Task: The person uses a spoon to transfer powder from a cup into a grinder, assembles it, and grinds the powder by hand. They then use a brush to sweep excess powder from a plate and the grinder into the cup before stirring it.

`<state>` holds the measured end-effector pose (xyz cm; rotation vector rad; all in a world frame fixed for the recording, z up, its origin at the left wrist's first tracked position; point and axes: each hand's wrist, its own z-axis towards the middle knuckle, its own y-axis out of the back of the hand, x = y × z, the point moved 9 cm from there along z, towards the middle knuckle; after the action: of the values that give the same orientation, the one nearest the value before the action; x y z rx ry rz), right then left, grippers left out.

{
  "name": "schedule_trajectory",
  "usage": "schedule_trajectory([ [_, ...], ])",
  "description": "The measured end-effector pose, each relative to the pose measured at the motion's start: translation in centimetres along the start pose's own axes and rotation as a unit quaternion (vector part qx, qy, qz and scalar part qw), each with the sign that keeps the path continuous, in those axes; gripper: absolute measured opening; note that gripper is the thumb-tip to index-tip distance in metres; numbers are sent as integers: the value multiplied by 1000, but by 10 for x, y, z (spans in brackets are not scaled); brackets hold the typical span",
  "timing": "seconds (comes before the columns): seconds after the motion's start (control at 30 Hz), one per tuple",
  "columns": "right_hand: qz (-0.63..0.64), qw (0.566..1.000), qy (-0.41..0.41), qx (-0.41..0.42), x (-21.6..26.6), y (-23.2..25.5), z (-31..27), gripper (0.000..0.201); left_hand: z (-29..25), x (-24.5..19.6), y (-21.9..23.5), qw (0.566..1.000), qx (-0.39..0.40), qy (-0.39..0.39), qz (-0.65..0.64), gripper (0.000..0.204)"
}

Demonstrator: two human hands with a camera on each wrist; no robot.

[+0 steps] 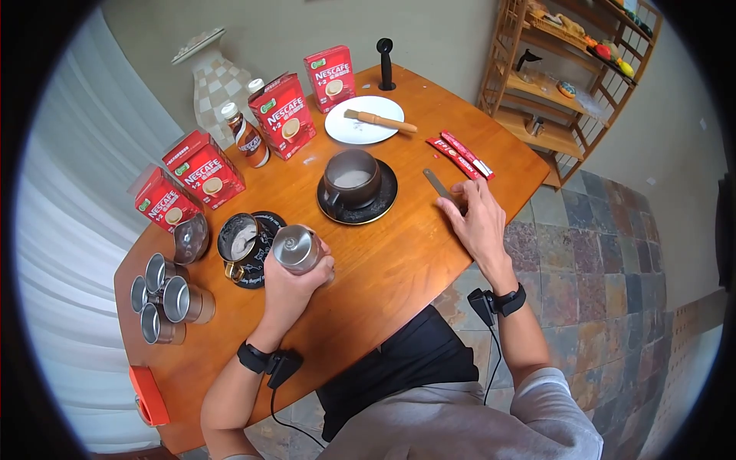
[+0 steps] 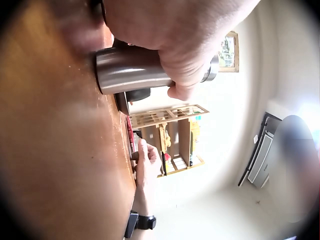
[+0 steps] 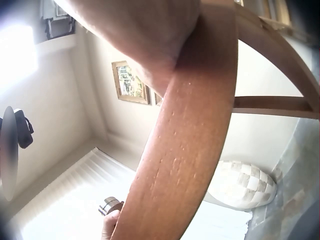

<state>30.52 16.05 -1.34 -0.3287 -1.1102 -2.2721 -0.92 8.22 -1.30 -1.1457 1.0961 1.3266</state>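
My left hand (image 1: 295, 284) grips a metal canister (image 1: 297, 247), a dark brown cylinder with a silver lid, upright near the table's front edge. In the left wrist view, its base (image 2: 112, 72) is right at the tabletop. My right hand (image 1: 479, 218) is at the table's right side, thumb and fingers pinching a flat grey metal handle (image 1: 435, 182) with a hole at its end; its other end is hidden under the hand. Beside the canister, a black cup (image 1: 230, 239) with pale contents stands on a patterned saucer (image 1: 268, 222). A larger dark cup (image 1: 337, 165) sits on a black saucer (image 1: 389, 184).
Several red Nescafe boxes (image 1: 284, 115) and a coffee bottle (image 1: 249, 142) line the back left. A wooden brush (image 1: 383, 121) lies on a white plate (image 1: 345, 134). Red sachets (image 1: 464, 157) lie at right. Several metal cups (image 1: 176, 299) and a glass bowl (image 1: 192, 239) stand at left.
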Motion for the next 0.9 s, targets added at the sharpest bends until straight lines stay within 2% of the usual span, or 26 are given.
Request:
schedule_trajectory([
  [0.07,-24,999,18,28,-4,-9,-1,32,0,0,0,1000,0,0,-9,41],
  [0.17,32,999,29,-11,-3,-3,-1,30,1,2,2,1000,5,-17,-5,42],
  [0.27,14,1000,6,-25,6,6,0,29,3,4,4,999,-1,-52,11,43],
  [0.33,-33,995,34,-91,13,17,-1,24,0,11,5,1000,-11,-13,-18,37],
  [0.43,18,992,55,-113,31,22,-1,16,0,12,9,1000,-16,-9,-13,40],
  [0.57,119,985,128,6,119,14,8,22,0,6,9,998,-16,-39,46,44],
  [0.67,150,964,207,76,188,6,12,47,0,5,8,999,-13,-24,28,44],
  [0.73,159,952,235,116,223,3,13,54,1,-1,9,997,-12,-69,39,46],
  [0.8,113,945,286,115,244,-12,7,55,2,2,8,995,-13,-94,-2,47],
  [0.9,40,942,311,119,255,-28,1,52,3,10,10,993,-24,-103,46,48],
])
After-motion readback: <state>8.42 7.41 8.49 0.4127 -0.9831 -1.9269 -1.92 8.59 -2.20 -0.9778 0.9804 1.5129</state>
